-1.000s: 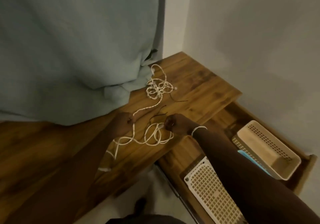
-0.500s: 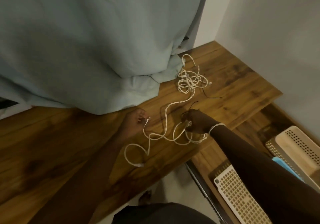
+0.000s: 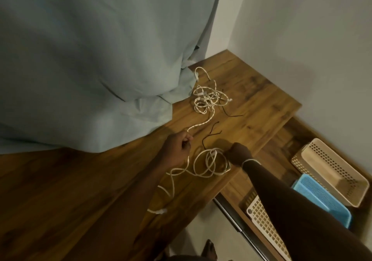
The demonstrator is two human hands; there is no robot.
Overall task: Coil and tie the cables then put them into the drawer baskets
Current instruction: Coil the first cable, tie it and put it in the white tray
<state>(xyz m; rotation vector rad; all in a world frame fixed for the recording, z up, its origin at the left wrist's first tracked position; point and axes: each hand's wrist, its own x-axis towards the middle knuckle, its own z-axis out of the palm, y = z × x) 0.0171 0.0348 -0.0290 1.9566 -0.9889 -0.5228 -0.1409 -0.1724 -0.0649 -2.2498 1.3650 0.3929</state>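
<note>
Two bare forearms reach up from the bottom of the frame onto the wooden desk (image 3: 80,190). At centre, the left hand (image 3: 177,148) is curled into a loose fist, knuckles up, pinching the white cable (image 3: 209,164) where the braided strand runs in from the upper tangle (image 3: 207,99). Just right of it, the right hand (image 3: 238,153), a thin band at its wrist, is also fisted, gripping the rim of the loose loops lying on the desk between both hands. One free end trails toward the lower centre. Thin dark ties (image 3: 211,133) lie above the hands. At lower right the open drawer (image 3: 281,139) holds a beige basket (image 3: 332,170), a blue basket (image 3: 322,200) and a white basket (image 3: 261,220). A pale cloth (image 3: 90,59) fills the upper left.
</note>
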